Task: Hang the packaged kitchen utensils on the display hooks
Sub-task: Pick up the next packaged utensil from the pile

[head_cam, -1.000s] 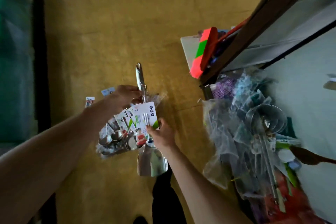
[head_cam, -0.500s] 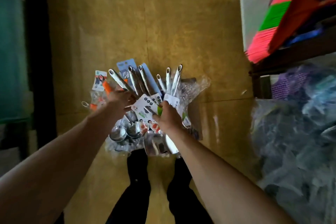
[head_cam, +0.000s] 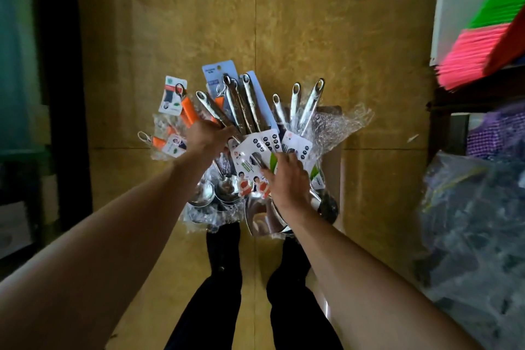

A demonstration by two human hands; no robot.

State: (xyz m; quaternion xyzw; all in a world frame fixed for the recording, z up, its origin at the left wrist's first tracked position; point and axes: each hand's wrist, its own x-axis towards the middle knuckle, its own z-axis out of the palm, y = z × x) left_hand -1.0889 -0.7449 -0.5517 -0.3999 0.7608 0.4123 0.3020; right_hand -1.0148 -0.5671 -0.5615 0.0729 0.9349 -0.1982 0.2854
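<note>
Left hand (head_cam: 208, 136) curls round a steel ladle handle (head_cam: 211, 106) in the fanned bundle of packaged utensils (head_cam: 247, 102) (clear wrap, printed cards), seen against the yellow floor (head_cam: 312, 23). Right hand (head_cam: 287, 179), on the bundle's right half, pinches a white backing card (head_cam: 255, 150). Orange-handled packs (head_cam: 187, 111) sit at the bundle's left edge; a pink-bristled broom (head_cam: 477, 60) lies well to its upper right.

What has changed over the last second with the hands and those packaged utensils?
Mostly the view swung: the pink-and-green broom slid to the picture's upper right, and many more steel handles came into sight. The right hand moved from the lower edge of the white card onto its face. The left hand kept its grip on the bundle; nothing was let go.
</note>
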